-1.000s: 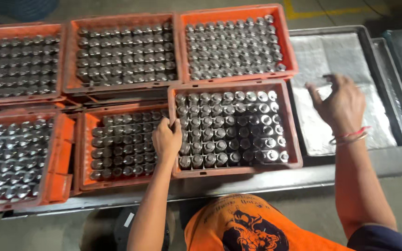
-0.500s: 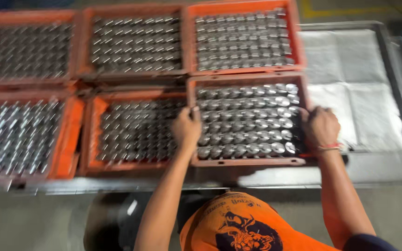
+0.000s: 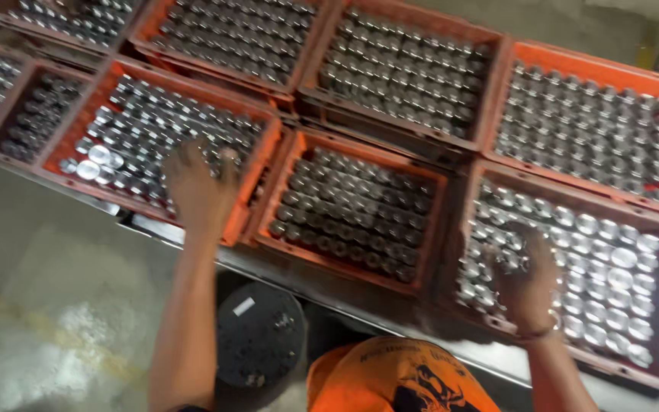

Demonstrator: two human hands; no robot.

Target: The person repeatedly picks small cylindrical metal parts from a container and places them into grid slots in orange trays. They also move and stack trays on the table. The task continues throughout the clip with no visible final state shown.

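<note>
left hand (image 3: 198,189): at about 9 o'clock from frame centre, fingers spread and loose, lying on top of the cans in the near-left crate (image 3: 257,187), holding nothing; blurred, so exact contact hard to tell
right hand (image 3: 526,284): at about 4 o'clock, palm down over the cans of the near-right crate (image 3: 467,202), fingers curled a little; cannot tell if it grips a can, motion blur hides the fingertips
wrist band (image 3: 539,332): thin band on right wrist
cans (image 3: 612,267): silver round tops, packed in tight rows, filling every crate; brightest tops at 3 to 4 o'clock
middle crate (image 3: 436,229): orange, between the two hands, at centre, untouched
far crates (image 3: 497,84): more orange crates full of cans along 11 to 2 o'clock, touching the near row
bench edge (image 3: 299,286): metal lip under the near crates, runs from 8 to 5 o'clock
round black stool (image 3: 259,336): at 7 o'clock, below the bench, just beside left forearm
orange shirt (image 3: 398,378): at 6 o'clock, dark print on it
floor (image 3: 47,320): grey concrete, at 8 o'clock
</note>
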